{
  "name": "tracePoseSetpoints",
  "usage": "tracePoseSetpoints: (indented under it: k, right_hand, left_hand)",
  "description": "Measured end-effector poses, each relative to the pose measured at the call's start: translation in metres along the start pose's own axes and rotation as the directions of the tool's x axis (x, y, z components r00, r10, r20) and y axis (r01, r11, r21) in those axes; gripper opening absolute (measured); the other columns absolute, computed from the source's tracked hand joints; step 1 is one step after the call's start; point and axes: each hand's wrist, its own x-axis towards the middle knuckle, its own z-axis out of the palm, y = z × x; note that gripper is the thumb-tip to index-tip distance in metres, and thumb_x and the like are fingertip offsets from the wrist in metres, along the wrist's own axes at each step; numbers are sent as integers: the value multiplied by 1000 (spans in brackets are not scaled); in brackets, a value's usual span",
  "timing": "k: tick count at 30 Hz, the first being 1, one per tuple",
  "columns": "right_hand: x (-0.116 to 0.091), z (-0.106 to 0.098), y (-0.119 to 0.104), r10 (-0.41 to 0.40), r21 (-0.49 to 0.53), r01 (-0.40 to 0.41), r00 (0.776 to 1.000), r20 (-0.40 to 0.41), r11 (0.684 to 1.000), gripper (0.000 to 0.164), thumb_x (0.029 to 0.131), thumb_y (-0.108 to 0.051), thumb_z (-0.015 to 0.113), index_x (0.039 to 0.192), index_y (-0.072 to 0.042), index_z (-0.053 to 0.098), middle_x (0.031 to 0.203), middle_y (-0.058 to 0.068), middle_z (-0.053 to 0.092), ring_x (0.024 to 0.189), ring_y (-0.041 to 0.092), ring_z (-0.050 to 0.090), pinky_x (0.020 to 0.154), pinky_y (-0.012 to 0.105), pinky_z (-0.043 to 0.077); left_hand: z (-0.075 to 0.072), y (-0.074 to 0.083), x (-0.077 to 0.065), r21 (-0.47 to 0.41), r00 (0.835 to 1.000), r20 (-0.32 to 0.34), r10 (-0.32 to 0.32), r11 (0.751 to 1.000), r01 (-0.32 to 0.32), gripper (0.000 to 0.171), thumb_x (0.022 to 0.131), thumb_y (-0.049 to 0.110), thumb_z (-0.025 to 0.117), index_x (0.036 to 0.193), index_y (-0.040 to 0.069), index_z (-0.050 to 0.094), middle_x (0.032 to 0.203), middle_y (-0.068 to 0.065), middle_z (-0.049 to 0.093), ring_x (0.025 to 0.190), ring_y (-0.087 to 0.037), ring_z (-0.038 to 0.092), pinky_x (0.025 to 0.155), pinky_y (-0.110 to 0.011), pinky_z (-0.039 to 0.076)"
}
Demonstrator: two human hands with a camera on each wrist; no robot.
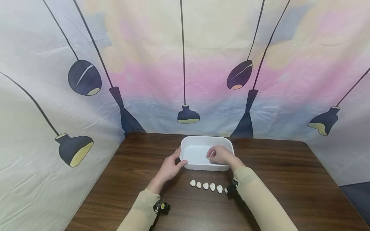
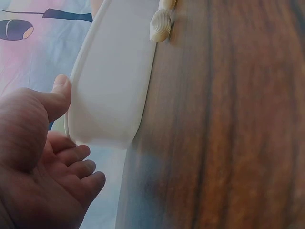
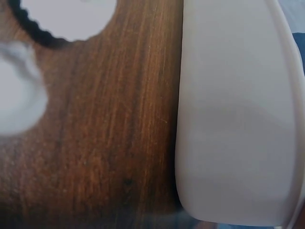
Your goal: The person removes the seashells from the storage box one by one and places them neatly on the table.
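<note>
A white rectangular tray (image 1: 206, 167) stands near the table's far edge. My left hand (image 1: 170, 166) holds its left end, thumb at the near corner and fingers along the side. In the left wrist view the thumb (image 2: 61, 93) lies against the rim, with the other fingers curled at the tray's end. My right hand (image 1: 222, 155) reaches over the near wall into the tray, its fingertips pinching a small pale seashell, mostly hidden. On the table before the tray lies a row of several white seashells (image 1: 205, 186). One ribbed seashell (image 2: 161, 26) shows in the left wrist view.
The dark wooden table (image 1: 138, 160) ends at a hanging cloth (image 1: 159, 118) printed with lamps. My right wrist's camera (image 1: 232, 187) overlaps the right end of the seashell row. In the right wrist view the tray's wall (image 3: 238, 114) stands beside two blurred seashells.
</note>
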Motion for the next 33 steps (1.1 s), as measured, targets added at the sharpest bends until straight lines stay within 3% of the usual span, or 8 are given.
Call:
tracePoseSetpoints:
  k: [9, 16, 22, 33]
  right_hand:
    - [3, 2, 2, -42, -9, 42, 999, 9, 999, 14, 84, -4, 86, 96, -10, 81, 78, -6, 70, 75, 10, 61, 76, 32, 55]
    - [2, 2, 1, -8, 12, 8, 1000, 25, 1000, 20, 85, 1, 83, 103, -8, 83, 87, -4, 74, 84, 12, 67, 84, 36, 59]
    - [2, 3, 0, 8, -9, -8, 1000, -26, 1000, 29, 83, 5, 79, 109, -6, 81, 96, 1, 73, 94, 18, 68, 90, 41, 59]
    - [1, 3, -2, 41, -17, -43, 996, -82, 999, 20, 94, -1, 76, 114, -3, 77, 101, 8, 74, 98, 24, 69, 93, 45, 57]
  left_hand:
    - [0, 0, 0, 6, 1000, -3, 0, 1000, 0, 73, 106, 26, 70, 163, -4, 36, 169, -22, 34, 157, -39, 32, 126, -56, 29]
    - [0, 2, -1, 0, 1000, -4, -2, 1000, 2, 73, 106, 25, 70, 163, -4, 36, 169, -23, 34, 157, -39, 32, 126, -56, 29]
    - [-1, 3, -1, -2, 1000, -2, -1, 1000, 1, 73, 106, 26, 70, 163, -5, 36, 169, -24, 34, 157, -40, 32, 126, -56, 29]
    - [-1, 3, -1, 7, 1000, -3, 2, 1000, -2, 73, 106, 26, 70, 163, -4, 36, 169, -22, 34, 157, -38, 33, 126, -56, 29]
